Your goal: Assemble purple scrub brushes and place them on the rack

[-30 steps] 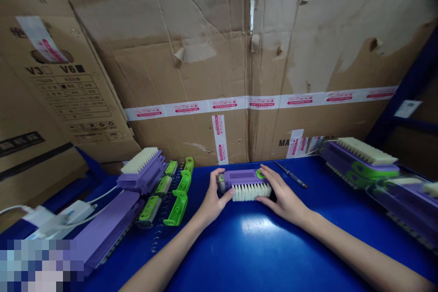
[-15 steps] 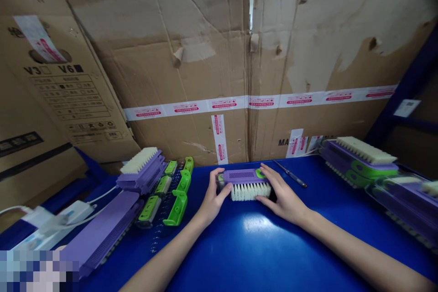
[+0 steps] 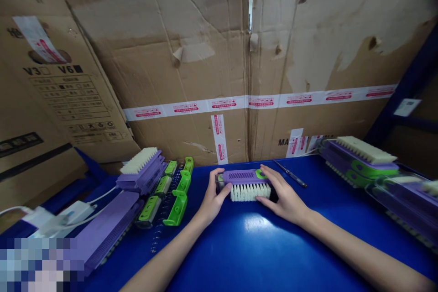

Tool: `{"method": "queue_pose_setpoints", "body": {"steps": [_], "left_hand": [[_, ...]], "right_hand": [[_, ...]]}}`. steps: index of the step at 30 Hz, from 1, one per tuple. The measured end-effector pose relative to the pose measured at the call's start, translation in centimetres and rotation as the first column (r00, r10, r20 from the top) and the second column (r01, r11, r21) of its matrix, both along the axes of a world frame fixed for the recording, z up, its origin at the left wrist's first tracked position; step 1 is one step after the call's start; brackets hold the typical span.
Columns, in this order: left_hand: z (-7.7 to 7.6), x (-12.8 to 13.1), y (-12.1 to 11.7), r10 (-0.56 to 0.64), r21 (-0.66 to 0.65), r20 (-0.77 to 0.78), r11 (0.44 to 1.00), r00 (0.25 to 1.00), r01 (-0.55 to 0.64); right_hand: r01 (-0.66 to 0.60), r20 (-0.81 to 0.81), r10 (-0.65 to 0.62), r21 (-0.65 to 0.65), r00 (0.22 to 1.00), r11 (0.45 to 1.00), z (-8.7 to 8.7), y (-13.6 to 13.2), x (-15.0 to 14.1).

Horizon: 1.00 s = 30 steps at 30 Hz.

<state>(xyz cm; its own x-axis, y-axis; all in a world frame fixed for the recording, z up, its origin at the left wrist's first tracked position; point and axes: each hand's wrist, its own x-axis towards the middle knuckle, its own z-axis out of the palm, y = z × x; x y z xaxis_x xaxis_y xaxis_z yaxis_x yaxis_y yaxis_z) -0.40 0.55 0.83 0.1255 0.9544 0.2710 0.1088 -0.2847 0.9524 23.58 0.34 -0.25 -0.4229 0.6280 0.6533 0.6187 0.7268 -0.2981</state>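
The left hand and right hand grip opposite ends of a brush. A screwdriver lies beyond the right hand.

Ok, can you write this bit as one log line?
left hand: holding purple brush, left end | right hand: holding its right end | screwdriver: on blue table

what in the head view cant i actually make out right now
Head view, all four:
Ends of the purple brush: partly hidden by the left hand and right hand.
Near end of the long purple piece: partly hidden by pixelation.
Far-right bristled item: cut off by the right edge.
Left carton's small print: too small and blurred to read.
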Motion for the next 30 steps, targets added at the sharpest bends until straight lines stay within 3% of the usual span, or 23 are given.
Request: {"method": "queue_pose_setpoints", "body": {"steps": [30], "left_hand": [[0.24, 0.38, -0.13, 0.032, 0.042, -0.036, 0.999, 0.999, -0.03]], "right_hand": [[0.004, 0.024, -0.004, -0.018, 1.0, 1.0, -0.1, 0.22, -0.09]]}}
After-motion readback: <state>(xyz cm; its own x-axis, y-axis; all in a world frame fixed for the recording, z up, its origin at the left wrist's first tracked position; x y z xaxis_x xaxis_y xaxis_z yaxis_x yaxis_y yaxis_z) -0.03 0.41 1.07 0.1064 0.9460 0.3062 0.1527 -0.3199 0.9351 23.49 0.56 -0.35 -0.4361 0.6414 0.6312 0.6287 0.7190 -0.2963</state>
